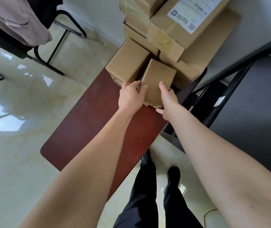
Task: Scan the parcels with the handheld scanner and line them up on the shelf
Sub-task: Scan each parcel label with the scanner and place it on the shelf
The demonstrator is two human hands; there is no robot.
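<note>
Small plain brown cardboard parcel (pixel 157 81), tilted, against stacked parcels (pixel 167 35) on table.

This looks like a small office or parcel room. Plain cardboard boxes (pixel 164 35), one bearing a printed shipping label (pixel 191 13), are stacked at the far end of a dark red table (pixel 85 122). Glossy floor tiles (pixel 16 162), a black metal-framed chair (pixel 37 51) and a grey shelf unit (pixel 246 96) surround it.

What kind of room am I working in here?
Probably an office or back room used for parcel handling: cardboard parcels stacked on a reddish-brown table, a black chair and a glossy tiled floor.
</note>
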